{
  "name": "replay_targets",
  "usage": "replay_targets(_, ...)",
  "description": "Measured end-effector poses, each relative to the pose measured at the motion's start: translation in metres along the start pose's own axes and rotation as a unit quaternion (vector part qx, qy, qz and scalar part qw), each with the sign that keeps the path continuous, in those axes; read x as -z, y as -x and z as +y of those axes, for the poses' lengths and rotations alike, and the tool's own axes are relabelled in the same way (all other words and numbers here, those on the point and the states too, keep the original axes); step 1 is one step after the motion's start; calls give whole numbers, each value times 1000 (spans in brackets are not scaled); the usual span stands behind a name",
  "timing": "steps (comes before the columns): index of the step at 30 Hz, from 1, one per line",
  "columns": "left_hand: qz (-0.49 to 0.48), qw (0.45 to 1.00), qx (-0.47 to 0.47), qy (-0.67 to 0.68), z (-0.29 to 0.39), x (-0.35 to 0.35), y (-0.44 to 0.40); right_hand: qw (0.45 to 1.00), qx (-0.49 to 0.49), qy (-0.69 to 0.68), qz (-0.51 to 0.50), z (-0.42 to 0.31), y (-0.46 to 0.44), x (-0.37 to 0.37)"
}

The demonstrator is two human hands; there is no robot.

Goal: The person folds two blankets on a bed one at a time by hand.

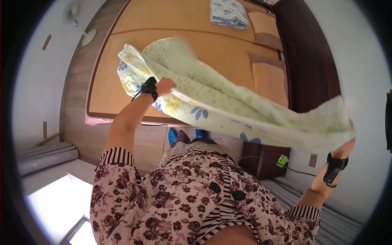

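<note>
A green and white cloth (pixel 228 96) with blue and yellow flowers is stretched in the air between my hands, above the near part of the bed. My left hand (pixel 165 86) is closed on its upper edge, left of centre. At the far right my right hand (pixel 346 148) grips the other end, its fingers partly hidden by the cloth. The cloth's left end hangs in loose folds over the brown mat (pixel 122 96) on the bed. Black straps are on both wrists.
A folded floral cloth (pixel 229 14) and two pillows (pixel 267 77) lie at the bed's right end, by a dark headboard (pixel 306 53). A fan (pixel 87 37) stands at the upper left. A dark cabinet (pixel 261 161) with a cable is near my right side.
</note>
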State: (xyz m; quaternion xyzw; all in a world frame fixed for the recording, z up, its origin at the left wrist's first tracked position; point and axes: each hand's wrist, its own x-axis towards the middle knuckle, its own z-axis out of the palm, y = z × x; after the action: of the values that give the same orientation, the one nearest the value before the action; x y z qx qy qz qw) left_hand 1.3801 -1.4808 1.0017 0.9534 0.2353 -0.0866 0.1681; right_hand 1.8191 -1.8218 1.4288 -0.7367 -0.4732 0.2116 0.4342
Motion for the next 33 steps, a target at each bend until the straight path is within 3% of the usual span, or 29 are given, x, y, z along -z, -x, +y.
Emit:
replay_targets(1,-4,999,15,36,-25,-14,7,999,21,15,-31,-8,5,-7)
replay_targets(3,44,991,94,79,-56,-25,27,952,77,-234,-183,-13,4,-22)
replay_targets(7,246,943,155,161,-107,-9,24,899,124,-383,-173,-63,27,-93)
replay_targets(8,285,929,163,174,-106,13,20,867,131,-407,-256,-68,21,-100)
replay_targets(10,258,933,198,154,-100,46,12,774,149,-407,-461,-77,-4,-111)
replay_targets(14,202,965,23,164,-100,51,-26,699,130,-370,-598,-123,-8,-133)
replay_targets(17,2,965,32,259,-62,24,-31,653,99,-306,-686,-139,-13,-122)
replay_targets(18,-69,963,27,260,-48,19,-22,655,100,-307,-683,-140,-14,-122)
replay_targets(21,-195,977,-78,40,-44,-22,8,679,93,-328,-650,-137,-13,-122)
replay_targets(22,-235,965,-112,-26,-52,-45,14,691,101,-322,-639,-128,-15,-117)
replay_targets(24,-411,905,-83,-76,-43,-31,29,715,117,-309,-616,-106,-25,-106)
replay_targets(26,-402,905,-138,20,-56,-56,56,774,107,-346,-519,-95,-19,-107)
replay_targets(27,-396,901,-164,67,-60,-65,66,839,95,-344,-411,-95,-7,-101)
replay_targets(30,-380,918,-102,52,-28,-49,87,920,31,-298,-253,-83,0,-73)
replay_targets(33,-373,921,-66,87,-11,-24,86,938,14,-258,-231,-45,-5,-21)
